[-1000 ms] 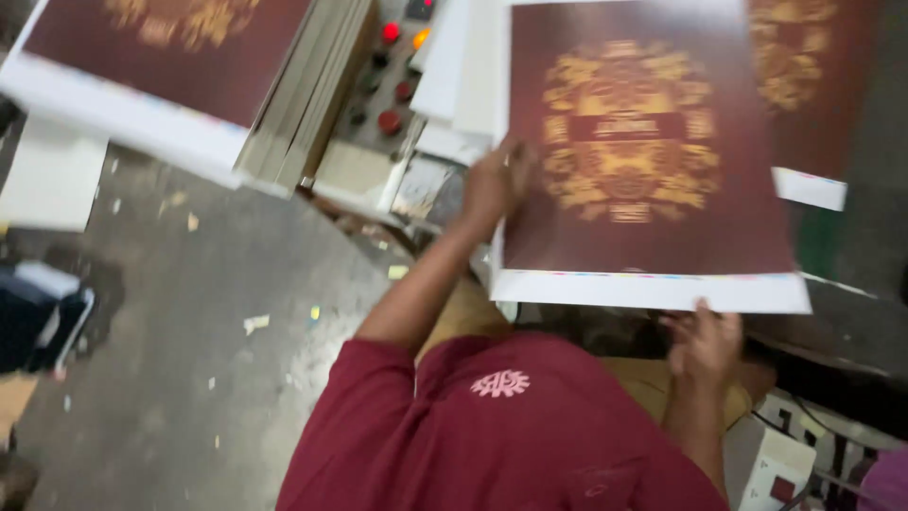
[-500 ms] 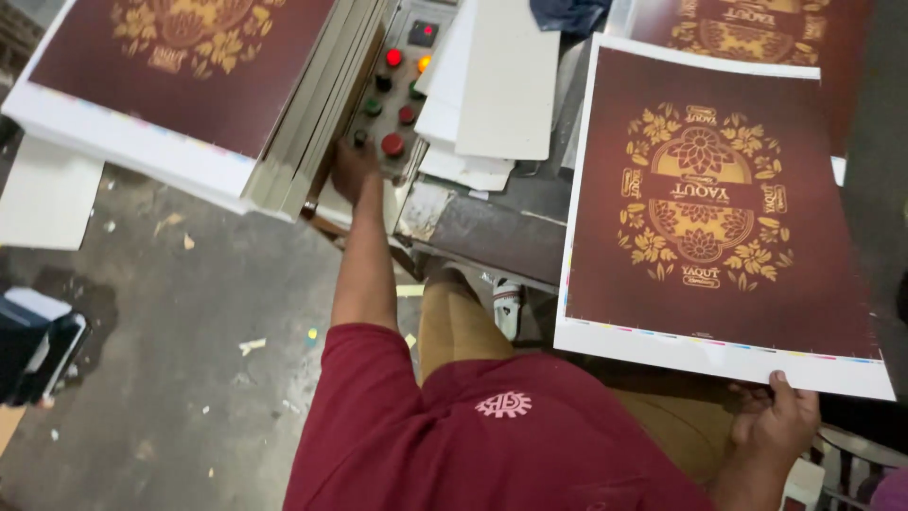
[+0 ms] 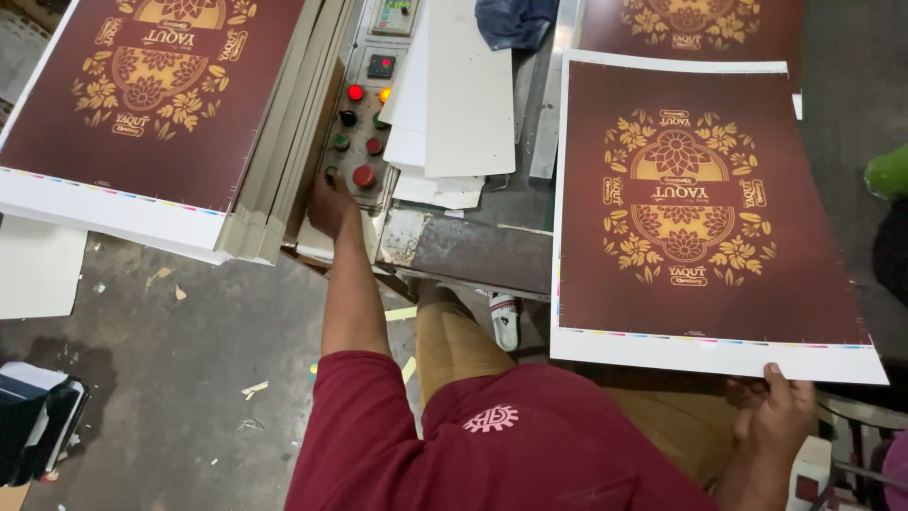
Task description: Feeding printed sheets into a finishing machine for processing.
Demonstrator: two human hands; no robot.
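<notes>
My left hand (image 3: pixel 331 201) reaches forward to a grey control panel (image 3: pixel 364 114) with red, green and dark buttons, and its fingertips touch the panel's lower left buttons. My right hand (image 3: pixel 771 416) grips the white near edge of a large maroon printed sheet (image 3: pixel 690 199) with a gold floral emblem, thumb on top. This sheet lies flat on the machine bed at the right, over another sheet of the same kind (image 3: pixel 700 28). A thick stack of the same printed sheets (image 3: pixel 151 104) sits to the left of the panel.
Blank white sheets (image 3: pixel 454 95) and a dark blue cloth (image 3: pixel 515 21) lie beside the panel. A worn metal ledge (image 3: pixel 473 251) runs below it. The grey concrete floor (image 3: pixel 170 360) holds paper scraps, a white board (image 3: pixel 38 270) and a dark object (image 3: pixel 38 426) at lower left.
My left hand left the printed sheet and went to the control panel buttons. The sheet slid right and settled flat, with my right hand still on its near edge.
</notes>
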